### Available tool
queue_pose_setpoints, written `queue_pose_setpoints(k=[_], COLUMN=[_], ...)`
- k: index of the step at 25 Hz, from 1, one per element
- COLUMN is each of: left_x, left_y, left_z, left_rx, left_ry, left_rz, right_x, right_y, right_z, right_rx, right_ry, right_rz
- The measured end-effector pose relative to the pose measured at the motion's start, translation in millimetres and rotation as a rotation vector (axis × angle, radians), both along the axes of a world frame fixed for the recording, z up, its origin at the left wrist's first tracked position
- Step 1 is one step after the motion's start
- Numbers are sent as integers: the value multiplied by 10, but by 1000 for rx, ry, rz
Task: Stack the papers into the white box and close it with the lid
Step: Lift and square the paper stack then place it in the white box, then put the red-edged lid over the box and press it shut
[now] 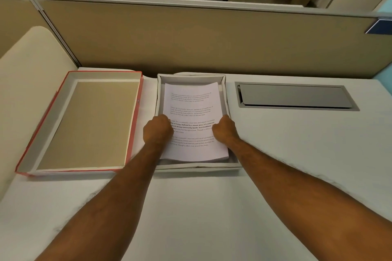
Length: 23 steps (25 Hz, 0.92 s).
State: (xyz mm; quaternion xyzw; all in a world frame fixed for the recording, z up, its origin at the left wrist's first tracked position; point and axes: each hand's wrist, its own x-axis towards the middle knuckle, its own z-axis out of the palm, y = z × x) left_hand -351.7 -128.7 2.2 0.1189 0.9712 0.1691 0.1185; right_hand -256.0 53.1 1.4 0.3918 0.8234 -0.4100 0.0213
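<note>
**Settling the papers in the box**

The papers (192, 121) lie as one stack inside the white box (226, 99), which sits mid-desk against the partition. The top sheet is printed, and its far edge curls up a little near the box's back wall. The left hand (158, 130) grips the stack's left edge and the right hand (225, 129) its right edge, both curled closed on the paper at about mid-length; the fingers are hidden underneath.

The step in hand looks like seating the stack. To do it well, lower both sides evenly, slide the fingers out sideways without dragging sheets, then press the curled far end flat so nothing stands above the rim.

The lid (84, 125), red-edged and lying open side up, waits just left of the box on the desk (212, 207).
</note>
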Motion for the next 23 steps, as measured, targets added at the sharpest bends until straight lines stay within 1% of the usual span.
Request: queue_pose_setpoints(k=[3, 6, 7, 9, 11, 14, 17, 19, 21, 23], left_x=[66, 146, 194, 326, 448, 604, 683, 729, 770, 821], left_y=[20, 43, 52, 74, 86, -13, -315, -588, -848, -1081], left_z=[82, 113, 109, 121, 108, 76, -5, -60, -92, -96], left_rx=[-26, 79, 133, 212, 223, 261, 241, 181, 121, 81], left_ry=[-32, -154, -194, -206, -132, 17, 114, 145, 191, 238], left_rz=[-23, 37, 57, 68, 43, -74, -190, -202, -201, -175], right_x=[20, 70, 94, 169, 256, 388, 521, 625, 723, 782], right_y=[-52, -138, -168, -236, -284, -327, -392, -466, -581, -712], right_z=[50, 125, 138, 170, 193, 185, 144, 99, 65, 29], right_rx=[-38, -114, -102, 5, 158, 320, 429, 502, 549, 553], right_ry=[1, 57, 98, 173, 192, 160, 91, 46, 40, 37], right_rz=[-11, -38, -26, 47, 138, 274, 448, 559, 609, 643])
